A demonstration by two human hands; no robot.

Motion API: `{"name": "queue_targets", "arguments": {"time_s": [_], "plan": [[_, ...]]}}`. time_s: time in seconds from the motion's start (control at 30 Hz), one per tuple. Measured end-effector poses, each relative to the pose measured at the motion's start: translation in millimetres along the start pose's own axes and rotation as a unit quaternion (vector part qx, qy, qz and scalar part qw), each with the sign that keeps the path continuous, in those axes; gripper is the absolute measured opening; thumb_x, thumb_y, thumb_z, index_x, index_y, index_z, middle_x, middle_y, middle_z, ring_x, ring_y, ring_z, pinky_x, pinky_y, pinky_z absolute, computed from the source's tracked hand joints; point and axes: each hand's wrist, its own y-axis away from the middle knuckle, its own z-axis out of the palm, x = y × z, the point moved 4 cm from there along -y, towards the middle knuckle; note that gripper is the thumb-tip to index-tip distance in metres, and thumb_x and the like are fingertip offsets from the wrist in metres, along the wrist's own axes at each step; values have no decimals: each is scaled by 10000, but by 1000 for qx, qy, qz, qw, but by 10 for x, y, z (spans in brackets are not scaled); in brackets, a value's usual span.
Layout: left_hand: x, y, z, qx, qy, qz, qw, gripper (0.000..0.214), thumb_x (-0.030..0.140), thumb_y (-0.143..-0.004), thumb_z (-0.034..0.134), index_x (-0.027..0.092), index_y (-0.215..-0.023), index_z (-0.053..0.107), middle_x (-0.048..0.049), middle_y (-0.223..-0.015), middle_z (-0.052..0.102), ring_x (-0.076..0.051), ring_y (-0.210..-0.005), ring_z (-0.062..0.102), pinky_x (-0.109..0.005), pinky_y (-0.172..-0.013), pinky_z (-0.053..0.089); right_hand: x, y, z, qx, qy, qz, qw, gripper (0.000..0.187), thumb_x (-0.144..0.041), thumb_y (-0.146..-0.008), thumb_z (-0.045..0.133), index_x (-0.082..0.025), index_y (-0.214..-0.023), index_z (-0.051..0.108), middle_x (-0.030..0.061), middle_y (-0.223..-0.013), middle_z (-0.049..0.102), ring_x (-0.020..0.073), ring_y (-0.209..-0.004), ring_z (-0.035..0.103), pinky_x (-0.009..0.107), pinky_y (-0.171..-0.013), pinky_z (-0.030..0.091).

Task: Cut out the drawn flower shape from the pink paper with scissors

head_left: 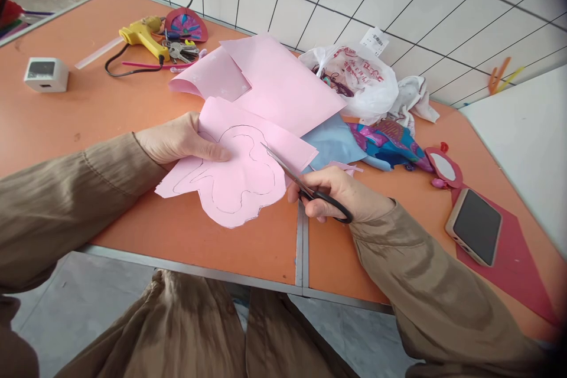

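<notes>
My left hand [186,140] grips a pink sheet [248,174] by its left side, thumb flat on top. A curvy outline is drawn on the sheet in dark pen, with a second line around it, and the lower edge is cut into a wavy curve. In my right hand [336,192] is a pair of scissors [310,192] with black handles. Their blades lie over the right part of the sheet, tips pointing up and left near the outer line. Larger pink sheets [283,82] lie just behind, partly rolled at the left.
A yellow glue gun [144,36] with keys [181,50] lies at the back left, near a small white cube [46,74]. A white plastic bag [363,80] stands by the tiled wall. To the right, a phone [476,225] rests on a red sheet [525,260].
</notes>
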Motion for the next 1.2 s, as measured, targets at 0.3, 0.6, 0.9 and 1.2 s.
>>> {"name": "queue_targets", "arguments": {"time_s": [0.3,0.6,0.9,1.2], "plan": [[3,0,-14,15,-10,-4,1000,342,87,-690,836,71,-1017,735,-95,-916,802,-285,-929,745,-494,-997,532,58,-28,-34,-22,0,-23,999,654,-700,-636,772,-111,-883,632,-30,-602,502,68,-397,482,178,-369,316],[16,38,10,2,7,-14,1000,293,38,-740,772,66,-1028,723,-100,-915,802,-305,-958,750,-495,-1014,517,-14,2,5,-18,-6,-7,1000,675,-725,-624,761,-107,-863,632,-30,-614,498,52,-409,459,180,-380,308],[8,27,0,-6,-8,-24,1000,335,70,-715,793,77,-1043,725,-103,-944,804,-284,-897,764,-487,-1014,522,-95,50,24,-8,11,18,1000,692,-748,-617,747,-108,-854,634,-36,-616,475,49,-434,458,184,-416,314],[-7,44,40,-13,17,-18,1000,294,28,-744,735,92,-1031,737,-72,-941,808,-265,-898,767,-467,-1003,531,-114,54,26,-9,16,4,1000,672,-733,-637,746,-108,-858,635,-35,-616,476,54,-428,462,192,-413,319]]}}
